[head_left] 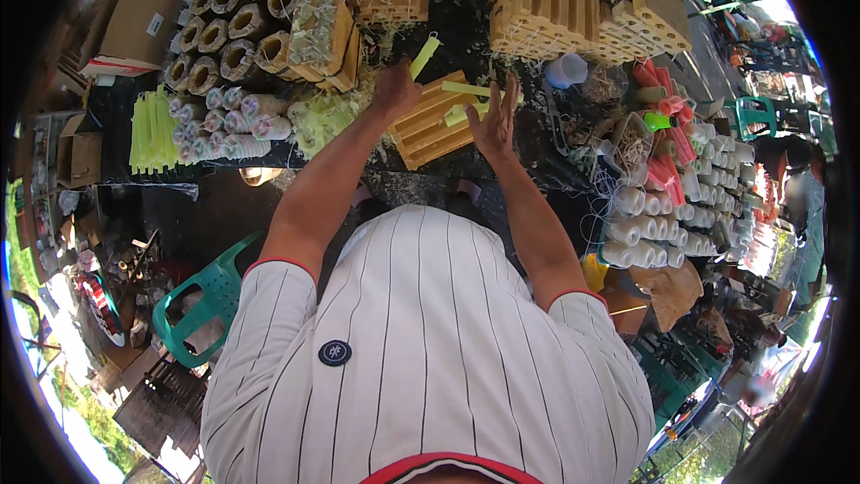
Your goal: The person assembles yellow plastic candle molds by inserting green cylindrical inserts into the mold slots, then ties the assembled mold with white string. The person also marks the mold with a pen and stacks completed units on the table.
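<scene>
My left hand [396,90] is closed around the lower end of a yellow-green candle-like stick [425,56], which tilts up and to the right. Below it, a grooved wooden mould [418,145] lies at an angle on the dark table. My right hand [498,122] is at the mould's right side, its fingers stretched out and thumb apart. Two more yellow-green sticks lie across the mould: an upper stick [464,89] reaching toward my right fingers, and a lower stick [459,115] beside my thumb. Whether they touch the hand is hard to see.
Yellow-green shavings [333,121] are heaped left of the mould, beside bundled yellow-green sticks [154,133] and wrapped rolls [235,121]. Wooden mould stacks [546,9] stand at the back, near a translucent cup [566,71]. White rolls [640,229] fill the right; a green chair [199,305] stands left.
</scene>
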A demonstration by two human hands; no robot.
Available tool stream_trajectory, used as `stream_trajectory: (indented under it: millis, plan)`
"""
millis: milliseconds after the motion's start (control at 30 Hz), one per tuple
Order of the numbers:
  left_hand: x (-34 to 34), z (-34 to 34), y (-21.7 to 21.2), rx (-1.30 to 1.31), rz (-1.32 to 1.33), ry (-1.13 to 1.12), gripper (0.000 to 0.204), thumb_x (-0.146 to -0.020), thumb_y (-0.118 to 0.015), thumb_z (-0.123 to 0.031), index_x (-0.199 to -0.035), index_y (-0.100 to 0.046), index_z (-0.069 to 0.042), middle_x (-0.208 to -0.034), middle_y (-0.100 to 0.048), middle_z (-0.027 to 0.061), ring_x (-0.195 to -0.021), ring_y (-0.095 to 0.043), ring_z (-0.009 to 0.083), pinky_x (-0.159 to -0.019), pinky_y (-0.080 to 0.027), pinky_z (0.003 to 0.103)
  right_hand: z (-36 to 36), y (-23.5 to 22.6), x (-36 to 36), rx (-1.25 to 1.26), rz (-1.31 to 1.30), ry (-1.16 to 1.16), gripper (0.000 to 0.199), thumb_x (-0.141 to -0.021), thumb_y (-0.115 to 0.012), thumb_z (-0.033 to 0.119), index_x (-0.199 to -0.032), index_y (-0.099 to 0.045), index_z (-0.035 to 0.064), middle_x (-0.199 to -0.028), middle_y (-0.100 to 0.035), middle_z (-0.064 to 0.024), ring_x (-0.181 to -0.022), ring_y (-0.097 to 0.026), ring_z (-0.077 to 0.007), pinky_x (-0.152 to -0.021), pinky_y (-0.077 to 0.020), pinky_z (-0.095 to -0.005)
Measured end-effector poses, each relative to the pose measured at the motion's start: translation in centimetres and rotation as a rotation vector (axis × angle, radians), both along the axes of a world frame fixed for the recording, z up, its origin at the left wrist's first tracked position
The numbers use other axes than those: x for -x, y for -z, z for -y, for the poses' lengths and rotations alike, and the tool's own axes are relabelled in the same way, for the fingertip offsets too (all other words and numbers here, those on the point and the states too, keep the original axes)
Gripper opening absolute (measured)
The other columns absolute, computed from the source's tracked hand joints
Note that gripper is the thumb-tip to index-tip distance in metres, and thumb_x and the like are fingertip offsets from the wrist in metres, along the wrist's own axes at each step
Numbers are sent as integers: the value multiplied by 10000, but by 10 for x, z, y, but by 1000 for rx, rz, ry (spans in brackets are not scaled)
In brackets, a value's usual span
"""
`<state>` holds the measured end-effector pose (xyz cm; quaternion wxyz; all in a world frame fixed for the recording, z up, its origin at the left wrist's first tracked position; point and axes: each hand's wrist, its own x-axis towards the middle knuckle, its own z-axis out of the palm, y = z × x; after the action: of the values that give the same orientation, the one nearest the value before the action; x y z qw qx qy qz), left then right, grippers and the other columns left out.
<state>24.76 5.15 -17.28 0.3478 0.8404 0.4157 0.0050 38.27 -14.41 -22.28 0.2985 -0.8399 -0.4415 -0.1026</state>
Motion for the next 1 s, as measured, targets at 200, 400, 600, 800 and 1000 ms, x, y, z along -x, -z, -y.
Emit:
stream_trajectory:
  millis: [200, 400, 600, 800, 1000]
  plan:
    - [37, 40, 48, -101, -162, 73, 580, -839, -836, -182, -1311, -554, 2, -1205, -685, 248, -1150, -675, 438, -969, -555, 515, 43, 37, 22, 259, -311, 0, 550, -867, -823, 251, -1314, -617, 7, -1295, -548, -223, -1185, -538, -429, -977, -456, -527]
    - [44, 74, 50, -236, -114, 29, 752, -755, -930, -201, -1355, -512, -26, -1509, -489, 197, -1281, -617, 388, -1044, -529, 497, 23, 10, 58, 341, -122, 226, 975, -760, -813, 647, -1397, -527, -34, -1345, -547, -206, -1301, -487, -394, -1093, -348, -547]
    - [47, 59, 68, -107, -75, -16, 760, -757, -931, -212, -1364, -506, -39, -1490, -486, 177, -1288, -610, 387, -1035, -530, 511, -10, -8, 18, 666, -317, 102, 1091, -679, -843, 711, -1390, -559, -65, -1397, -535, -228, -1344, -488, -402, -1103, -368, -555]
    - [52, 59, 71, -157, -36, 14, 781, -753, -934, -234, -1381, -514, -37, -1489, -492, 168, -1238, -642, 386, -1016, -538, 502, -26, -11, -5, 720, -367, -30, 896, -692, -863, 628, -1253, -673, -44, -1225, -691, -228, -1212, -644, -364, -1048, -496, -449]
    - [52, 63, 62, -91, -82, -31, 806, -765, -923, -251, -1424, -509, -42, -1558, -450, 177, -1247, -643, 384, -1014, -548, 493, 1, -23, -74, 549, -781, -212, 792, -743, -826, 570, -1227, -708, -45, -1143, -728, -219, -1073, -711, -323, -971, -556, -405]
